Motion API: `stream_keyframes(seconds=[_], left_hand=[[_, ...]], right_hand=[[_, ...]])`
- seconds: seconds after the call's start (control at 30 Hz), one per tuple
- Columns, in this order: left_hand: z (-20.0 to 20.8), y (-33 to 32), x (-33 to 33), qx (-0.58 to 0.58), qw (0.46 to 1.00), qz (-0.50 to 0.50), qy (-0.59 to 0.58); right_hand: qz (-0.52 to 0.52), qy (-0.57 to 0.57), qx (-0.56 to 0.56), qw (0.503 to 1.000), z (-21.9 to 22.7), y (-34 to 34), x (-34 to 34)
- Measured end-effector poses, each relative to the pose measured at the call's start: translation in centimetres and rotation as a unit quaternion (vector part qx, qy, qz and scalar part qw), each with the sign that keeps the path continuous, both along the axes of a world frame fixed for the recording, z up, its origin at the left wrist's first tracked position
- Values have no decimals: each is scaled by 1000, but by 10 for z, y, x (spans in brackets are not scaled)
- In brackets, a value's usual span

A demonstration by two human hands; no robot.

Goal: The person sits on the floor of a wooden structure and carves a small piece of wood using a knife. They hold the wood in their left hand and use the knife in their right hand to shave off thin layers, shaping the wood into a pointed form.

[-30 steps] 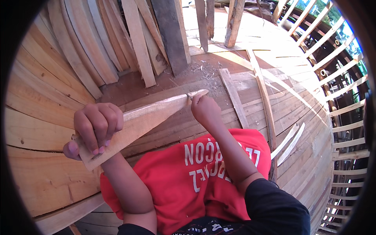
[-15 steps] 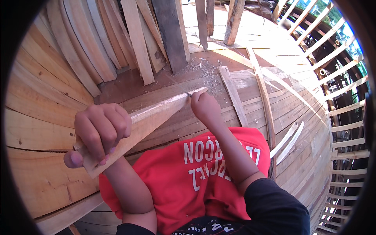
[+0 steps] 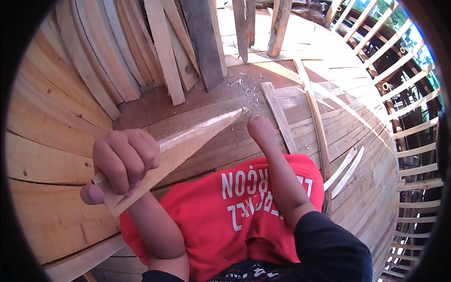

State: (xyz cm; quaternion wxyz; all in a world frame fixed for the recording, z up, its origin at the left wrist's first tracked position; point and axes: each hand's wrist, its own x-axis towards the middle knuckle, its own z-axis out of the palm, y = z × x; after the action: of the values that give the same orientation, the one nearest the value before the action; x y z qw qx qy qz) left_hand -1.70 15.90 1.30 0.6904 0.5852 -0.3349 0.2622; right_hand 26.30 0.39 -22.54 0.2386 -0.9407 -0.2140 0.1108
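Note:
My left hand (image 3: pixel 126 162) is wrapped round the wide near end of a pale wooden wedge-shaped piece (image 3: pixel 188 141). The wood slants up and away to the right, narrowing to a thin tip, and its upper edge is freshly pared and bright. My right hand (image 3: pixel 261 128) is closed just beyond that tip. It grips a small dark-tipped tool, mostly hidden by the fingers; only a sliver shows at the knuckles. Wood shavings (image 3: pixel 251 89) lie on the planks past the tip. Red cloth (image 3: pixel 202 197) with white lettering covers my lap beneath both forearms.
Curved timber ribs and boards (image 3: pixel 89 51) line the left side. A dark upright plank (image 3: pixel 202 42) stands ahead. Loose battens (image 3: pixel 312 108) and two pale curved strips (image 3: pixel 345 171) lie on the plank floor (image 3: pixel 361 192). A slatted frame (image 3: pixel 418 150) bounds the right.
My right hand has slid to the right, off the wood's upper edge and past its tip. My left hand keeps its grip, shifted slightly right with the piece.

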Motion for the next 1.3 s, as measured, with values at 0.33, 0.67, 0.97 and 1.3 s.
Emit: stream_keyframes(seconds=[0.33, 0.67, 0.97, 1.3], left_hand=[[-6, 6, -9, -39, 999, 36, -7], [-2, 1, -1, -4, 1000, 4, -14], [-2, 1, -1, -2, 1000, 5, -12], [-4, 5, -2, -2, 1000, -7, -10]], right_hand=[[37, 5, 32, 999, 41, 21, -40], [6, 12, 33, 999, 45, 21, -45], [19, 17, 28, 999, 57, 20, -54], [32, 2, 27, 999, 56, 19, -53]])
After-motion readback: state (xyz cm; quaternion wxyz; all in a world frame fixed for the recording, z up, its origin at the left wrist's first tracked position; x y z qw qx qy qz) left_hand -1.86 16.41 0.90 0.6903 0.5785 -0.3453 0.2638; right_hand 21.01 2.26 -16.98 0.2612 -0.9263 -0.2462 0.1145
